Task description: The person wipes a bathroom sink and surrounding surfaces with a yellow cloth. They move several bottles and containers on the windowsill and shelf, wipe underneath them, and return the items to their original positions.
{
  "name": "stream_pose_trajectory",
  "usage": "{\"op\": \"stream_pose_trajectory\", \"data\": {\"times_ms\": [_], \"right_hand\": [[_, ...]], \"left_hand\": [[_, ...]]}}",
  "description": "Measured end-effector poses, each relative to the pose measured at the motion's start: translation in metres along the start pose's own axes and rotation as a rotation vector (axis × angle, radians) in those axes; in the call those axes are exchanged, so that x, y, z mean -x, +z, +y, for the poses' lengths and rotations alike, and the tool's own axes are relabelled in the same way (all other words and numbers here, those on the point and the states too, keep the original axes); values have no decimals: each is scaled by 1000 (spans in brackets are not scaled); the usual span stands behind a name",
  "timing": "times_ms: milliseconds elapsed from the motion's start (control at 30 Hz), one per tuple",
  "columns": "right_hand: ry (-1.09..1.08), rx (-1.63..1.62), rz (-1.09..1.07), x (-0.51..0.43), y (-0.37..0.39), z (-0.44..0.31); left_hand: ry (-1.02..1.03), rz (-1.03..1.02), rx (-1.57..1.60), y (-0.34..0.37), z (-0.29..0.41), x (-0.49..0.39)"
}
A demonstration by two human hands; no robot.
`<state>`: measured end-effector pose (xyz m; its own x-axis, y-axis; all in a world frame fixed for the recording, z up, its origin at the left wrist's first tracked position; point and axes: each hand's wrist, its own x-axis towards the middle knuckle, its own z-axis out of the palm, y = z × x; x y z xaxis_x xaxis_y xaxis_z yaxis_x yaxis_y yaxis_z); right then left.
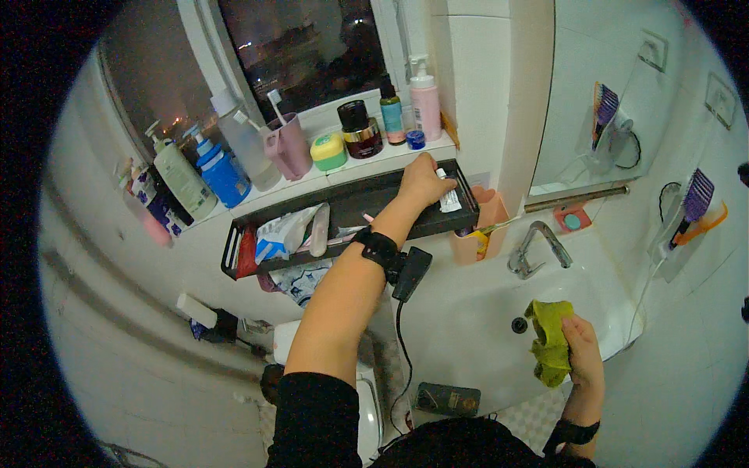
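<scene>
My left hand (422, 182) reaches over the right end of a black wall-mounted tray shelf (374, 196), its fingers around a small white tube (449, 199) that bears print. A crumpled white and blue plastic package (287, 231) and several slim items lie in the tray's left part. Above the white sink (468, 327), my right hand (584, 348) grips a yellow-green cloth (551, 342), which hangs in folds close to the drain (519, 325).
Bottles, a pink cup (291, 149) with toothbrushes and jars line the window ledge (339, 175). An orange holder (488, 234) stands beside the chrome faucet (535, 248). A dark phone-like slab (447, 399) rests on the sink's near edge. A purple hairbrush (696, 196) hangs at right.
</scene>
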<state>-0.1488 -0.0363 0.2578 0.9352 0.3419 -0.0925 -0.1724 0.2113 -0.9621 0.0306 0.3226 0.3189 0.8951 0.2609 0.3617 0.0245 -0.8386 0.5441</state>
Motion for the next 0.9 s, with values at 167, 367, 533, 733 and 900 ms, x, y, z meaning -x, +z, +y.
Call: {"op": "stream_pose_trajectory", "data": {"times_ms": [167, 367, 533, 733, 900], "right_hand": [[29, 13, 20, 4, -23, 13], [66, 28, 44, 1, -28, 27], [190, -8, 39, -3, -20, 32], [118, 44, -32, -11, -16, 39], [116, 64, -22, -10, -17, 39]], "left_hand": [[1, -67, 13, -2, -1, -3], [235, -427, -111, -92, -22, 3], [278, -720, -363, -135, -39, 39], [141, -824, -376, -144, -49, 58], [170, -809, -309, -148, -52, 56]]}}
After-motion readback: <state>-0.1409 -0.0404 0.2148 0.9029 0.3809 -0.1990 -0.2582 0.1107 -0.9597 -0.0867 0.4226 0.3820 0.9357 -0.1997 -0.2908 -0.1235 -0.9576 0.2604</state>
